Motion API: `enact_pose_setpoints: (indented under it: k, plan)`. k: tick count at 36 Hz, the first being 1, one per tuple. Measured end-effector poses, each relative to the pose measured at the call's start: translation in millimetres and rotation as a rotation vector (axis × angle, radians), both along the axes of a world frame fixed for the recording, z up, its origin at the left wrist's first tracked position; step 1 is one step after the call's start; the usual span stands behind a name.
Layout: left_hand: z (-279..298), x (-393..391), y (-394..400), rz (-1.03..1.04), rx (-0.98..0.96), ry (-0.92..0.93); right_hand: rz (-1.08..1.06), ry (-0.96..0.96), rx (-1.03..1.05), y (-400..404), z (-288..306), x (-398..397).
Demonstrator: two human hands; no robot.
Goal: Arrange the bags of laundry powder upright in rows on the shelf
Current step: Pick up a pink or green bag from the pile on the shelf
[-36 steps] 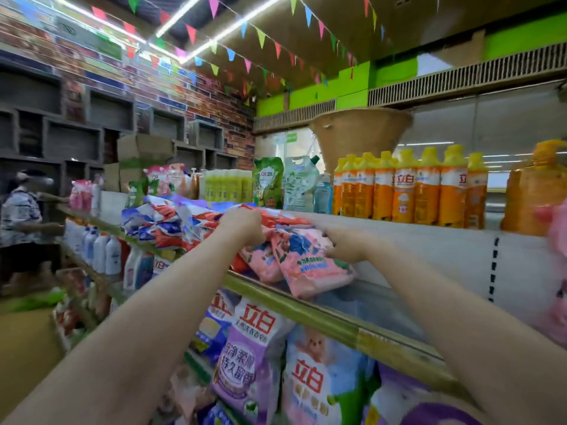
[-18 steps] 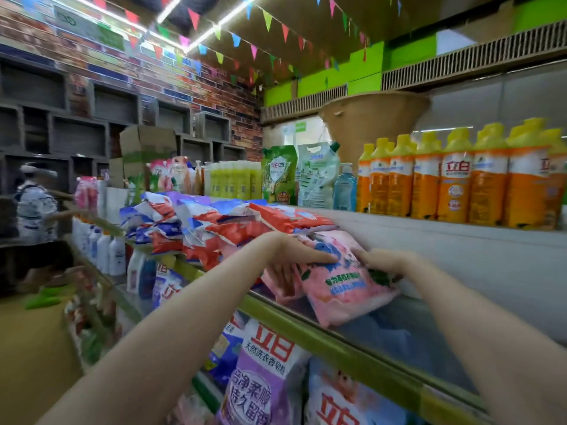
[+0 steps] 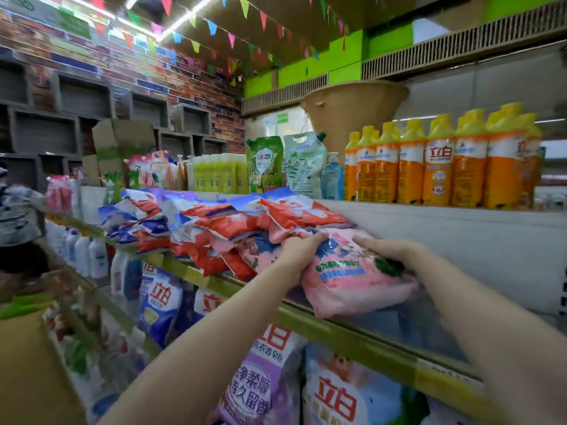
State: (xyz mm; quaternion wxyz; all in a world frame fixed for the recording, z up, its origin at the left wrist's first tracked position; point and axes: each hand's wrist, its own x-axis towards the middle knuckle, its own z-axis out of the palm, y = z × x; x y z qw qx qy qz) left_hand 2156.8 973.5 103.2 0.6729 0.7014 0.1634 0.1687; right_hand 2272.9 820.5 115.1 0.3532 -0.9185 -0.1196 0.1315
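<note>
There is one camera. It sits on the person's head and looks forward and a little down along a shop shelf (image 3: 337,325). It is very near the shelf, which runs from the bottom right away to the far left. Both arms reach out from the bottom of the picture, and the left hand (image 3: 302,251) and right hand (image 3: 389,251) sit near the middle, close to the camera. The wide lens bends the edges, so the ceiling flags (image 3: 211,27) show at the top and the bags (image 3: 260,391) on the lower shelf show at the bottom. No other view shares this scene.
</note>
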Motion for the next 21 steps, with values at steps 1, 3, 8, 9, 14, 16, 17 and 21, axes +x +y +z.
enact_pose_setpoints:
  k: [1, 3, 8, 9, 14, 16, 17, 21]
  plan:
    - [-5.6, 5.8, -1.4, 0.004, -0.038, -0.011, -0.004, -0.001, -0.045, -6.7, 3.6, -6.0]
    - [-16.0, 18.1, -5.9, -0.033, -0.089, 0.003, -0.045, -0.026, -0.135, -18.9, 11.5, -18.1]
    - [-11.7, 1.0, -37.7, -0.221, -0.187, 0.003, -0.049, -0.092, -0.336, -44.4, 37.8, -56.8]
    - [-12.0, 2.6, -42.2, -0.262, -0.222, 0.003, -0.06, -0.126, -0.366, -49.7, 43.2, -63.8]
    - [-7.9, 2.5, -70.5, -0.406, -0.28, 0.002, -0.125, -0.172, -0.52, -82.7, 56.3, -79.0]
    - [-3.3, -1.6, -82.1, -0.465, -0.219, 0.053, -0.155, -0.162, -0.524, -98.5, 55.7, -86.9]
    - [-0.9, -3.8, -86.9, -0.501, -0.193, 0.086, -0.172, -0.147, -0.52, -105.5, 54.0, -91.5]
    - [7.9, -12.1, -107.6, -0.612, -0.108, 0.14, -0.213, -0.079, -0.497, -133.7, 45.2, -110.6]
